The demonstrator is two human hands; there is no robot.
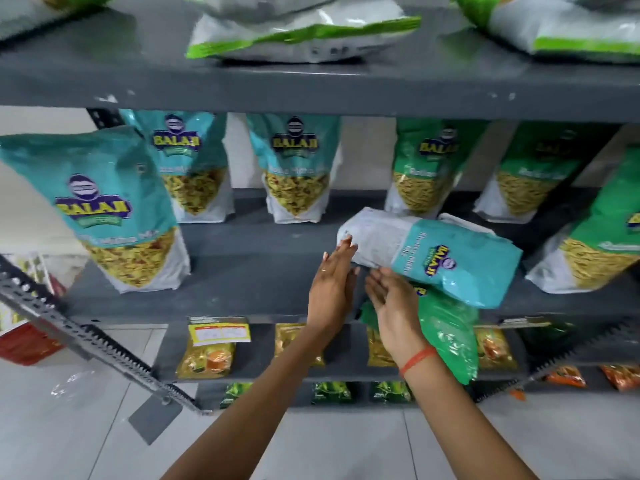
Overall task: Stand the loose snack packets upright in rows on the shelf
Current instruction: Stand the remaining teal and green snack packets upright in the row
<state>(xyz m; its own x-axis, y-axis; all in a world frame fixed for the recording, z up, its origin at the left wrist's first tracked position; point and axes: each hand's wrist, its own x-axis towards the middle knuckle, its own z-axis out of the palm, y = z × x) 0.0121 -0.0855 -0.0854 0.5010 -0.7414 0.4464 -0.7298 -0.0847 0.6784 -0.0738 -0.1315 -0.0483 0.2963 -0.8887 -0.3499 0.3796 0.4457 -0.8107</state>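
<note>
Teal packet (446, 258) lies toppled just beyond both hands. Left hand (332, 285) open, fingertips at its base; right hand (394, 303) open, empty. Likely light, soft, slippery film; grip both side edges.

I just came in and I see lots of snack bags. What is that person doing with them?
A person is tidying the grey metal shelf. Both bare hands reach for a teal and white snack packet lying on its side: the left hand touches its white end, the right hand is open just under it. A loose green packet hangs over the shelf edge below. Other teal packets and green packets already stand upright in rows.
</note>
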